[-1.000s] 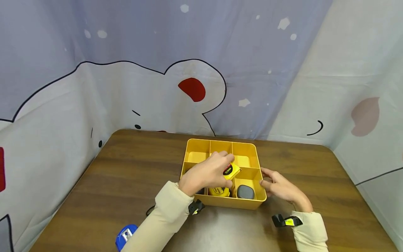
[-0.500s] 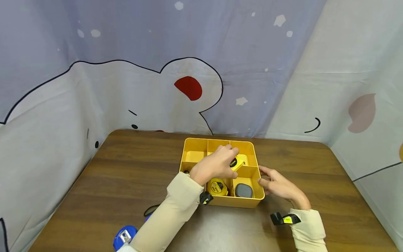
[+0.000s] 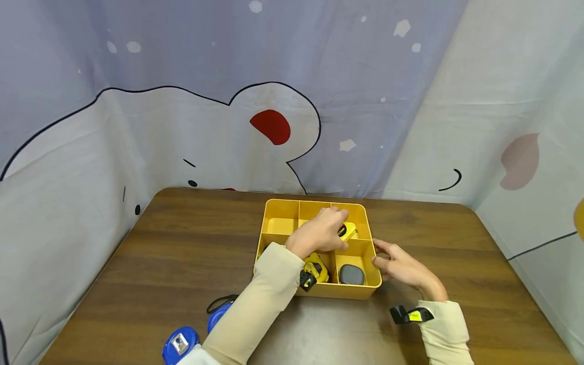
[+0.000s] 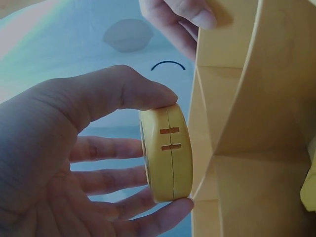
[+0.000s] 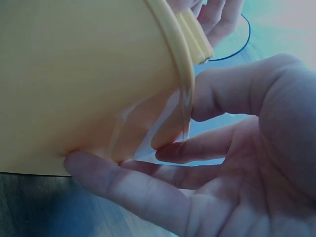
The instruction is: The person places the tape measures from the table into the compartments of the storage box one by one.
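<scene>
My left hand (image 3: 321,230) holds a yellow tape measure (image 3: 348,231) over the back right part of a yellow divided box (image 3: 347,291). In the left wrist view, the thumb presses one edge of this tape measure (image 4: 170,153) and the fingers support the opposite side. My right hand (image 3: 403,266) grips the box's right side, thumb at the rim and fingers against the outer wall (image 5: 98,98). A second yellow tape measure (image 3: 319,268) lies in the front middle compartment, partly covered by the left wrist. A grey rounded-square object (image 3: 352,274) sits in the front right one.
Two blue tape measures, one at the front left (image 3: 180,344) and one with a black strap (image 3: 216,317), lie on the wooden table (image 3: 196,243). The left sleeve partly covers them. A patterned curtain (image 3: 205,132) hangs behind the table.
My left hand has carried the yellow tape measure rightward and back, from over the middle of the box toward its back right compartment. The right hand has stayed at the box's side.
</scene>
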`<state>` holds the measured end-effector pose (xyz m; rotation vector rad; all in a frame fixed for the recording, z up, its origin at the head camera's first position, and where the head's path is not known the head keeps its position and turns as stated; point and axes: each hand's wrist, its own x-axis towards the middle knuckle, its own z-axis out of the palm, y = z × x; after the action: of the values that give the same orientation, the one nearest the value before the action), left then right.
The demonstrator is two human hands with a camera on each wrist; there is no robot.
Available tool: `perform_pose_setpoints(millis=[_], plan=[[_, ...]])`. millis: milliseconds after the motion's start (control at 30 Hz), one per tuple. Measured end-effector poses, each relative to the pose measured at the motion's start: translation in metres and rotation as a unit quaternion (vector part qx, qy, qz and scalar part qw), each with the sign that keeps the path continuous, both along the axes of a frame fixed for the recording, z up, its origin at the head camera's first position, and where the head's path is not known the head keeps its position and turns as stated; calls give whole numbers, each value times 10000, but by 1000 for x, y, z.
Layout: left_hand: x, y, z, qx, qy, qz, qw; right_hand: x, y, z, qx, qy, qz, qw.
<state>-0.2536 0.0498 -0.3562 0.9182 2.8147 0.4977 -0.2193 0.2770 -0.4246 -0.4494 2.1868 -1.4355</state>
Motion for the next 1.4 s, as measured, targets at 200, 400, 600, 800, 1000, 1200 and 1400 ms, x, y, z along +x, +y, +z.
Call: perform_pose_setpoints(millis=[200,400,600,800,1000,1200,1400], plan=[[-5,3,-5,138,-72,-63,9999,-2,-2,1,101,-10,-21,9999],[-7,8,-2,287,-2,-132,9995,-2,0,-1,-10,-78,45,10000],[-7,17,0,163,56,-243,9996,0,0,0,-115,-148,58,9998],[-9,25,0,148,187,-218,9995,1,2,0,-110,-130,25,9999],[-14,30,-3,192,182,-187,9995,1,2,-4,-276,-159,174,9993],[-19,32,-10,226,108,-142,9996,0,1,-5,-354,-211,228,9989],[-21,32,-15,26,167,-10,9999,-1,0,-5,-296,-96,284,9991]])
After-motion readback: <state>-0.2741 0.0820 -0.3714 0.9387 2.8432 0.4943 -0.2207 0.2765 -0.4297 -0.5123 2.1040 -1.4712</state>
